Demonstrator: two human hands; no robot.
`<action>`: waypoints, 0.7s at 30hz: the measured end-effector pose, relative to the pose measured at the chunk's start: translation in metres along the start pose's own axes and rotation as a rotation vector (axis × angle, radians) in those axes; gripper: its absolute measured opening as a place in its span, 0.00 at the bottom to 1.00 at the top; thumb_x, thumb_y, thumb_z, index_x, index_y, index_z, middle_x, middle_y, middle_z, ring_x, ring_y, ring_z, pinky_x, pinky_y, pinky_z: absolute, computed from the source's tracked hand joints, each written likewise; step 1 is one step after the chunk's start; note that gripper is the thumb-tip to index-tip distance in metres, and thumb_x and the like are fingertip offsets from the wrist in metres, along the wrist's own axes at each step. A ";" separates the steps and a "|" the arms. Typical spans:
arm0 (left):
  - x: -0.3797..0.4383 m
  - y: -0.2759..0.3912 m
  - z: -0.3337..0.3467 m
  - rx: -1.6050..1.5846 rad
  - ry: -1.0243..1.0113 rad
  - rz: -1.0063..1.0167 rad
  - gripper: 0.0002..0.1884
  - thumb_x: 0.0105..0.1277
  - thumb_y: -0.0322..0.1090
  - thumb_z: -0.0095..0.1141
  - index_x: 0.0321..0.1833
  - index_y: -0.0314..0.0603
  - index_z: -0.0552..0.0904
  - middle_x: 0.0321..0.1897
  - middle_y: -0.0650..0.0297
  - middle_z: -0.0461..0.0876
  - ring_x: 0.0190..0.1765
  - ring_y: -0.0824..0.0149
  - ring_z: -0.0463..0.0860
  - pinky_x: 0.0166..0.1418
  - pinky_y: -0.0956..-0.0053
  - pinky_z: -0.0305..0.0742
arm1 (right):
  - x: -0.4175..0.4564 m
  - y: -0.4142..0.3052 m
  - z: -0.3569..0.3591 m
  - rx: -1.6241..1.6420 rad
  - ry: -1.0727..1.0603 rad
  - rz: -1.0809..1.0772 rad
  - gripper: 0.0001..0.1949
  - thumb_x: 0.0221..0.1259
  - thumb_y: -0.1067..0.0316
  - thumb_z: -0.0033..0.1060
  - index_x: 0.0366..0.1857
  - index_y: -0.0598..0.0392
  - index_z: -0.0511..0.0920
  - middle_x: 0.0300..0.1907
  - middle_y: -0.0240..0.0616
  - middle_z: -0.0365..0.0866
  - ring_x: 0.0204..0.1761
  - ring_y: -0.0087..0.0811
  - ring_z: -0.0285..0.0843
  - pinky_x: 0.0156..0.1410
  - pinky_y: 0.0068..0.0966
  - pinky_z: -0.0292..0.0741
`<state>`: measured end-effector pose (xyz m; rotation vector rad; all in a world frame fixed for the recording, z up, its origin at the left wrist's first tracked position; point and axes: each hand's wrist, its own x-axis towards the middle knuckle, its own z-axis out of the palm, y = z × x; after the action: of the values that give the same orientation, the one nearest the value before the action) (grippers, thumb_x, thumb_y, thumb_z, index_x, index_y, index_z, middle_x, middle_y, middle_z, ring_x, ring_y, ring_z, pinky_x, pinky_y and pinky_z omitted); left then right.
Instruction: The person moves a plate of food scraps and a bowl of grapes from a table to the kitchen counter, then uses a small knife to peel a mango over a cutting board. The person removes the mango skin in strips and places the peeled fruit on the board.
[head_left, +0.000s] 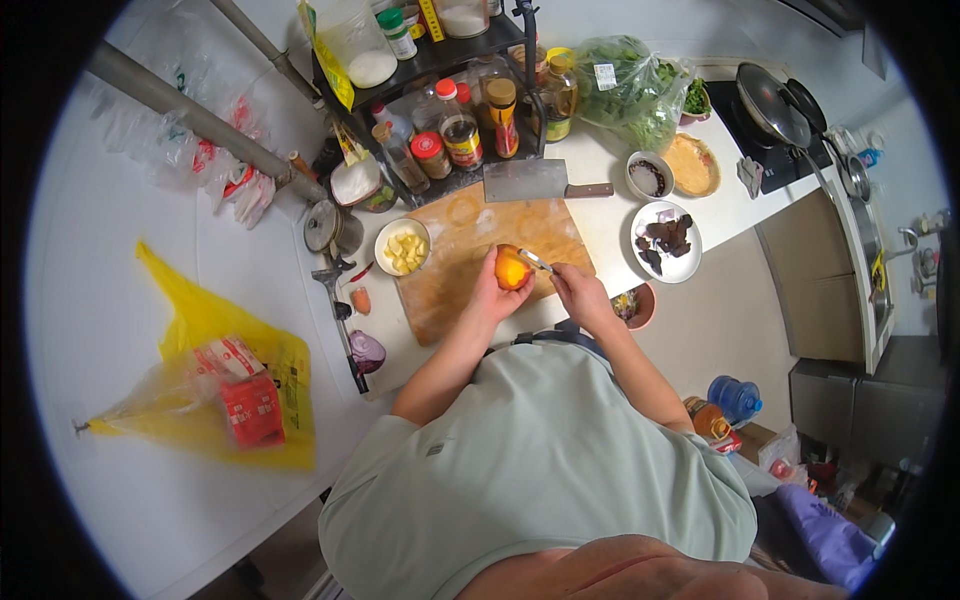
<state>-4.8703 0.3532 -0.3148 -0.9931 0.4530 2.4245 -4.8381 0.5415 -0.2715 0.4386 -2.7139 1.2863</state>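
My left hand (506, 291) holds a round orange-yellow fruit or vegetable (513, 268), partly peeled, above the near part of a wooden cutting board (442, 300). In my right hand (582, 296) is a peeler (535, 259), its metal head at the upper right side of the piece. Beyond my hands a cleaver (529, 181) lies across the far edge of the board, its brown handle to the right. A white bowl of pale yellow chunks (406, 248) stands at the board's left edge. A white plate (688, 270) with dark pieces is to the right.
A black rack (450, 67) with bottles and jars stands behind the board. A half red onion (367, 352) and a carrot piece (361, 300) lie left. Right are bagged leafy greens (622, 90), small bowls and a lidded pan (772, 101) on the cooktop. A pink bowl (643, 307) sits below the counter edge.
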 end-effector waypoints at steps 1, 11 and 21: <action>0.000 0.002 0.001 0.009 -0.002 -0.008 0.27 0.67 0.61 0.54 0.55 0.46 0.74 0.50 0.57 0.76 0.50 0.57 0.77 0.56 0.63 0.78 | -0.002 -0.001 0.001 -0.018 0.009 0.015 0.09 0.64 0.66 0.59 0.44 0.57 0.78 0.37 0.46 0.83 0.37 0.49 0.82 0.40 0.39 0.78; 0.003 0.000 0.007 0.029 -0.040 -0.067 0.27 0.69 0.62 0.48 0.54 0.45 0.74 0.49 0.56 0.77 0.47 0.56 0.78 0.52 0.63 0.80 | -0.019 0.002 0.010 -0.100 0.103 0.055 0.08 0.64 0.65 0.59 0.44 0.54 0.78 0.34 0.47 0.82 0.36 0.49 0.82 0.38 0.39 0.78; 0.000 -0.006 0.014 0.024 0.006 -0.019 0.24 0.71 0.59 0.48 0.54 0.46 0.74 0.49 0.57 0.76 0.50 0.57 0.76 0.54 0.60 0.78 | -0.011 -0.002 0.005 -0.075 0.063 -0.071 0.09 0.63 0.67 0.60 0.44 0.55 0.79 0.31 0.45 0.81 0.31 0.47 0.81 0.34 0.38 0.77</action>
<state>-4.8752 0.3652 -0.3059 -0.9898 0.4718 2.3947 -4.8268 0.5389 -0.2761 0.4727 -2.6589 1.1561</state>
